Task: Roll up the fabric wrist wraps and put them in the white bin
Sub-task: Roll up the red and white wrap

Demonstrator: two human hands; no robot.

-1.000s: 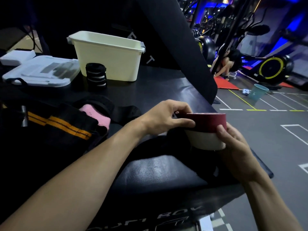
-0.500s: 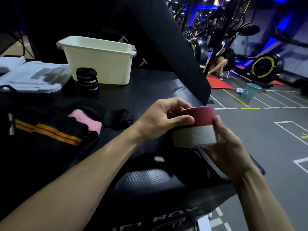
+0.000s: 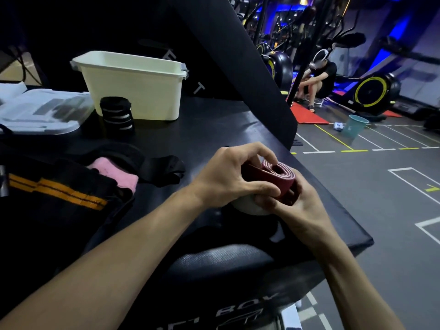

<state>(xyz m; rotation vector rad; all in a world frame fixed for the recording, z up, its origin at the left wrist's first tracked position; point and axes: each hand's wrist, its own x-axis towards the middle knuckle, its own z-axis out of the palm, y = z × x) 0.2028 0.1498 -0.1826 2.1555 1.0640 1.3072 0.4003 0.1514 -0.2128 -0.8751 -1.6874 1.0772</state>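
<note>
while both hands work at lower centre-right of the frame, the red wrist wrap [image 3: 276, 178] sits between them as a loose coil, its open spiral end facing up and to the right. left hand [image 3: 234, 177] is curled over the near side, thumb pressed along the lower edge, fingers arched over the top. right hand [image 3: 294, 206] cups the coil from beneath, fingers closed around the underside. a white part of the wrap [image 3: 247, 206] shows below the left thumb; cannot tell whether it is the tail or an inner layer.

risks, as judged: the coil looks slack, with a gap at its centre, so easing either grip could let it spring open. the hands sit just above the right-hand edge of the black padded bench [image 3: 214, 129], so a slip could send the wrap to the floor. the loose white part could snag or unwind on the carry.

containers: white bin [image 3: 133, 91], upper left of centre, upright on the bench, well apart from the hands; its inside is hidden from this angle, contents unknown. a black rolled wrap with pale stripes [image 3: 116, 114] stands just in front of the bin, outside it. a clear lidded case [image 3: 40, 110] at far left; contents unclear. more dark fabric, one pink piece [image 3: 114, 170], lies at mid-left, unrolled.
</note>
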